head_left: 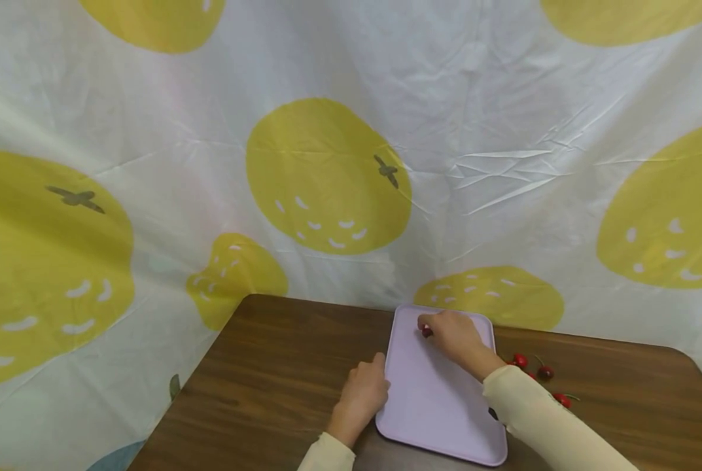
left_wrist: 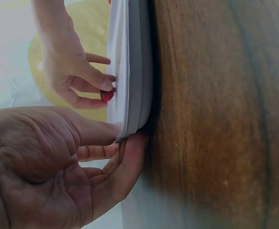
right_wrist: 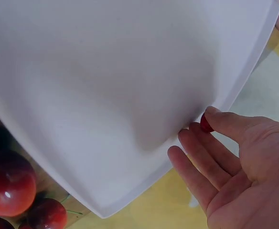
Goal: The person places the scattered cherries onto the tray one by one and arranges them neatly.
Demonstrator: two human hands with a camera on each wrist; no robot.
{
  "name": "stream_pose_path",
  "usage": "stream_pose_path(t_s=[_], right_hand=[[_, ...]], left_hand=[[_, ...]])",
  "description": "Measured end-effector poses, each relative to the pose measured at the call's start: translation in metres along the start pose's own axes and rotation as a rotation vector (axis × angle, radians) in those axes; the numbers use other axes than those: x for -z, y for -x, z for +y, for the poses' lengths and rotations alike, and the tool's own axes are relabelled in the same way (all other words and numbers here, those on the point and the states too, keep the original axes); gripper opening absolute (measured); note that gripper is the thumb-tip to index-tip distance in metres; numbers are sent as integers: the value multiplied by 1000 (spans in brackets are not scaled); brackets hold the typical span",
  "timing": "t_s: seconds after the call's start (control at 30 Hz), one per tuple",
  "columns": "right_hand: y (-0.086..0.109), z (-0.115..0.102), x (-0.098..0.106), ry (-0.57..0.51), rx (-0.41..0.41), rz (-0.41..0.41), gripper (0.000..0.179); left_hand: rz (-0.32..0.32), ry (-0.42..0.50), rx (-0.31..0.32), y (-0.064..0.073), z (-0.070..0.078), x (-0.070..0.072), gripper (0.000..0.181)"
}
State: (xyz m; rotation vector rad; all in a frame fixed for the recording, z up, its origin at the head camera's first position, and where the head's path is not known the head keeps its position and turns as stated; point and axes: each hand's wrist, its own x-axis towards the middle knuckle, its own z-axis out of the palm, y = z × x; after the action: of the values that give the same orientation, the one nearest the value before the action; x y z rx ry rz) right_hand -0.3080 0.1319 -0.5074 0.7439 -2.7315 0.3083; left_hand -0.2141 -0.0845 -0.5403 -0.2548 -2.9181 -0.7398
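A pale lilac rectangular tray [head_left: 427, 405] lies on the brown wooden table. My left hand [head_left: 361, 394] holds its left rim, and in the left wrist view the thumb is on top with the fingers at the underside of the edge. Over the far end of the tray, my right hand [head_left: 453, 335] pinches a dark red cherry [right_wrist: 206, 124] between thumb and fingers. That cherry [left_wrist: 106, 96] also shows in the left wrist view, close to the tray's surface. Right of the tray lie several red cherries [head_left: 545, 373], some with green stems; the right sleeve hides part of that area.
The wooden table [head_left: 292, 366] ends at a white cloth [head_left: 351, 281] printed with yellow fruit, hanging behind it. A cherry with a stem [head_left: 562, 400] lies near the right forearm. A dark thing [head_left: 492, 413] shows at the tray's right rim, partly behind the sleeve.
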Motion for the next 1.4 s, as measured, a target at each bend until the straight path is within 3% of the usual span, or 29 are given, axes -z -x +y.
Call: stream_pose_path(t_s=[0.1,0.27,0.5,0.6,1.07,1.2,1.3,1.4], right_hand=[[-1,0,-2,23,11,-5,18],[-3,1,-5,57,5,-20,19],[-4,-2,-5,88,3,-32,22],[-4,-3,-5,99,6,-32,23],[4,0,-2,53,-3,-37,27],[7,3,5,-4,2,-53,28],[10,6,15,-53,-30,-106,32],[19,11,26,-94,-46,-136,40]], left_hand=[[17,-13,1,-5,-10,-15,26],[-12,2,19,-8,-13,-19,26],[-42,27,25,0,10,17,24],[-48,18,46,3,16,25,23],[-47,31,52,5,15,20,24],[-18,10,19,1,5,7,25],[-18,6,23,1,6,8,24],[-42,28,48,4,15,19,24]])
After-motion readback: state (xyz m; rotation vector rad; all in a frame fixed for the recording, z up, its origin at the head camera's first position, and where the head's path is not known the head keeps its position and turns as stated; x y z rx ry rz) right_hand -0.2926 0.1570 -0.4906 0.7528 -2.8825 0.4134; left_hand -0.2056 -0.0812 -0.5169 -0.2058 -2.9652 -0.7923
